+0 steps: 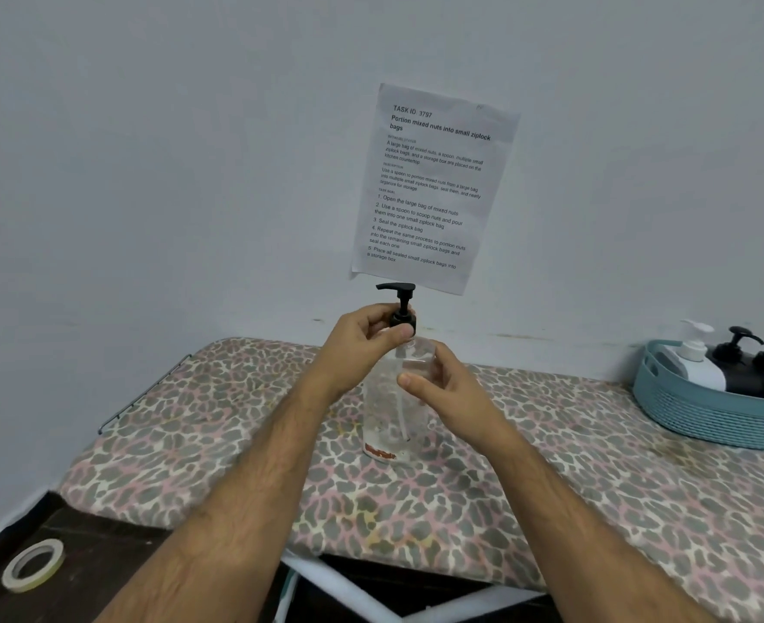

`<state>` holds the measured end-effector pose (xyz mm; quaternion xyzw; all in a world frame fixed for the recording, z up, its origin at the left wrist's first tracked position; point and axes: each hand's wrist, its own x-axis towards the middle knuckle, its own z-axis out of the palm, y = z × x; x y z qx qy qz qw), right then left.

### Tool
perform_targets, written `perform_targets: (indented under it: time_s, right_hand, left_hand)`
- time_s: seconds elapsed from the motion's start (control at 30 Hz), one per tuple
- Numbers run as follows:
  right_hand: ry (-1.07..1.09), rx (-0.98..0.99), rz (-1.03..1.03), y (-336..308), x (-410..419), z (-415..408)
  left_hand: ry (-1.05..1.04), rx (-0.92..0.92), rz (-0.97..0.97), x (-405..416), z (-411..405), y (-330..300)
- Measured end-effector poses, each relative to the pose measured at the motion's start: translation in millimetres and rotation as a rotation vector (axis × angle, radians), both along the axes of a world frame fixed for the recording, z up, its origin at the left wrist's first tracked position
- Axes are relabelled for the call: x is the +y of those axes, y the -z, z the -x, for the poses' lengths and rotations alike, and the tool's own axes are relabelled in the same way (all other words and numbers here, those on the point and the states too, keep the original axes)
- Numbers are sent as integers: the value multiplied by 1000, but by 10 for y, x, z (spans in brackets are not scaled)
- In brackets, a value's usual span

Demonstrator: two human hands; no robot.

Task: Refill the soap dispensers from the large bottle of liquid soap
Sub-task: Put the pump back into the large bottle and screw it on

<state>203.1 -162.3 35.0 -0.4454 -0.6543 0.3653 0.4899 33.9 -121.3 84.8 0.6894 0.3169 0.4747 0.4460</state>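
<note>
A clear plastic pump bottle stands upright on the patterned board, its black pump head pointing left. My left hand grips the black collar at the bottle's neck. My right hand wraps around the bottle's upper body from the right, thumb across its front. At the far right, a white dispenser and two black dispensers sit in a teal basket.
A printed sheet hangs on the wall right behind the bottle. A roll of tape lies on the dark surface at lower left. The board's near edge runs across the bottom, with a white frame below it.
</note>
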Motion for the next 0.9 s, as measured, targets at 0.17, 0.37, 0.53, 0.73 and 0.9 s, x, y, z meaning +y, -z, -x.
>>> perform_targets:
  time_s: [0.17,0.37,0.53,0.73,0.9]
  right_hand:
    - [27,-11,50,-62,-74,8]
    - [148,-74,100,100,-168,-9]
    - [150,-10,123,277,-244,-83]
    - [223,83,84,159,-270,-364]
    - [328,106,26,57,-238,-880]
  left_hand:
    - [-85,-5,160,-129,228,380]
    - [-61,39,246,-266,318,664]
    - [-69,11,222,-331,210,680]
    - [-66,-25,210,-263,-128,589]
    - [-33,-68,206,-141,-709,530]
